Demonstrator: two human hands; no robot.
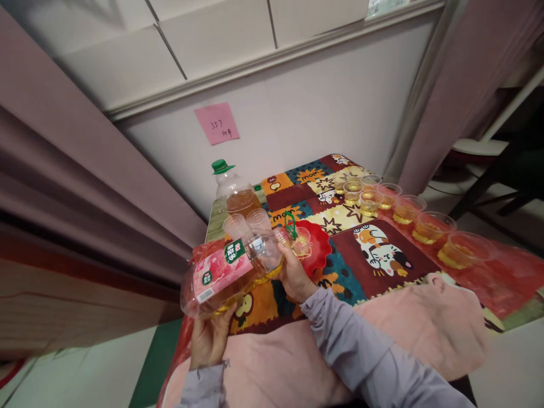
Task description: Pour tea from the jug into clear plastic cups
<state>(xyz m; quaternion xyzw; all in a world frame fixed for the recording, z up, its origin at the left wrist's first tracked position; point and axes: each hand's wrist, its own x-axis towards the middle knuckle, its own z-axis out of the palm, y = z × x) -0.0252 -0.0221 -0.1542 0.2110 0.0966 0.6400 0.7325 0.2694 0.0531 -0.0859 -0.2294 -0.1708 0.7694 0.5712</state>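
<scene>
A large clear drink bottle (227,271) with a pink label lies tilted, its neck pointing right. My right hand (294,276) is closed around the bottle near its neck. Under the base, my left hand (210,337) props it up with the fingers against the plastic. Yellowish liquid sits along the bottle's lower side. A green carrying strap (290,225) hangs at the mouth, over a clear plastic cup (302,242) on a red scalloped plate (322,249). The strap and neck partly cover the cup, so its fill is hard to make out.
Behind stands another big bottle (241,198) with a green cap, by stacks of clear cups (258,220). Several cups of yellow liquid (431,226) line the table's right side on red plastic film (505,283). A patterned cloth (289,195) covers the table, against a white wall.
</scene>
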